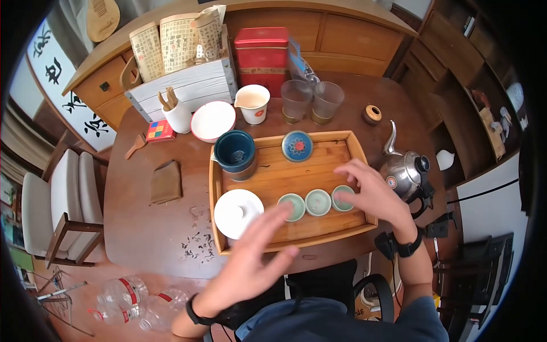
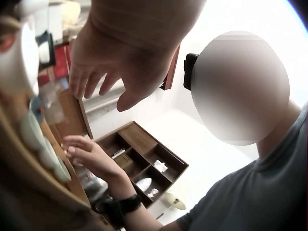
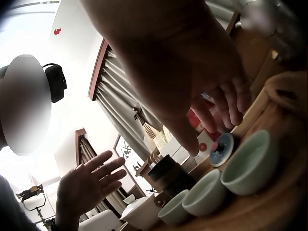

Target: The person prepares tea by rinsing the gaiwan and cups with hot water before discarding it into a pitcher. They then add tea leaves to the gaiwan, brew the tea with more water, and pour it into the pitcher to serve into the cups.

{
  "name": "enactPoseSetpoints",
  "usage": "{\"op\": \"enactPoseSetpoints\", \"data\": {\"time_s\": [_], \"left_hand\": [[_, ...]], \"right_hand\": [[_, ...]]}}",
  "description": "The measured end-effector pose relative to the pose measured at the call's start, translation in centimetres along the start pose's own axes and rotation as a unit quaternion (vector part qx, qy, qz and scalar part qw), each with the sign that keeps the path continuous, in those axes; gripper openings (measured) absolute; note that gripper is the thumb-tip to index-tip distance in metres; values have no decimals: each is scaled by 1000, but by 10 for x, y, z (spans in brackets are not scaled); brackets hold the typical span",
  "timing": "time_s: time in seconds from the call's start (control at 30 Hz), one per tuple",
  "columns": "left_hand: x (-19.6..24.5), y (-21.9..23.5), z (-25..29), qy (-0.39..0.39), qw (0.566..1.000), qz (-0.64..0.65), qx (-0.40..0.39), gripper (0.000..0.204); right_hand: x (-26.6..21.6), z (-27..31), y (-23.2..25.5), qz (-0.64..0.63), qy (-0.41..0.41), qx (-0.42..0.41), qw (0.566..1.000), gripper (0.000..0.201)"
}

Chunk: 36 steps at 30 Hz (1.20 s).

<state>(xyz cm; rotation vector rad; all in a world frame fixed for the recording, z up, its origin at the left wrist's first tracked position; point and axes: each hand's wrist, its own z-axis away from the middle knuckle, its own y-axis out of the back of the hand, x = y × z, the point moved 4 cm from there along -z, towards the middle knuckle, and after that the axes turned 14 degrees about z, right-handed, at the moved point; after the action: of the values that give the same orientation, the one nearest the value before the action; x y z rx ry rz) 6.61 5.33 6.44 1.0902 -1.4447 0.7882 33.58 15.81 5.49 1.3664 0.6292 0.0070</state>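
Both hands hold nothing. My left hand (image 1: 250, 268) reaches over the front edge of the wooden tray (image 1: 307, 175), fingers extended, its fingertips near a white lidded bowl (image 1: 227, 215) and the leftmost of three pale green teacups (image 1: 294, 212). Over the tray's right end, my right hand (image 1: 376, 195) has its fingers loosely spread, and its thumb overlaps the rightmost teacup (image 1: 340, 204) in the head view. The middle teacup (image 1: 318, 203) sits between the other two. Behind them on the tray are a dark blue cup (image 1: 235, 149) with a brown band and a blue patterned lid (image 1: 297, 146) with a red knob.
A steel kettle (image 1: 403, 171) stands right of the tray. Behind it are a white pitcher (image 1: 253, 107), two clear tumblers (image 1: 296, 100), a white bowl (image 1: 213, 121) and a red tin (image 1: 262, 57). Left lie a folded brown cloth (image 1: 166, 182) and scattered tea leaves (image 1: 198, 246).
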Motion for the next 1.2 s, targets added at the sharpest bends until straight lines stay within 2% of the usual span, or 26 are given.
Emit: {"op": "enactPoseSetpoints", "data": {"time_s": [0.1, 0.2, 0.33, 0.53, 0.63, 0.73, 0.9, 1.03, 1.2], "left_hand": [[-12, -36, -1, 32, 998, 29, -46, 63], [-27, -54, -4, 46, 995, 71, -50, 61], [-29, -59, -8, 57, 993, 77, -62, 59], [-37, -56, -9, 65, 993, 87, -38, 57], [-40, -59, -7, 77, 991, 105, -37, 56], [-44, -63, -11, 79, 988, 122, -45, 59], [-50, -76, -26, 55, 986, 155, -14, 69], [-51, -80, -23, 79, 983, 164, -19, 71], [-48, -76, -23, 51, 985, 161, 14, 73]], "right_hand": [[7, 28, -9, 24, 2, -6, 1000, 66], [9, 38, -22, 76, 10, 5, 997, 73], [14, 39, -30, 71, 15, 52, 996, 71], [21, 33, -31, 51, -13, 55, 997, 63], [15, 37, -15, 37, -14, 72, 997, 61], [2, 42, -3, -1, -45, 34, 998, 58], [-9, 47, -9, -99, -11, 50, 994, 62], [-5, 50, -16, -162, 0, 66, 985, 68], [-9, 43, -16, -181, 24, 66, 981, 68]]}}
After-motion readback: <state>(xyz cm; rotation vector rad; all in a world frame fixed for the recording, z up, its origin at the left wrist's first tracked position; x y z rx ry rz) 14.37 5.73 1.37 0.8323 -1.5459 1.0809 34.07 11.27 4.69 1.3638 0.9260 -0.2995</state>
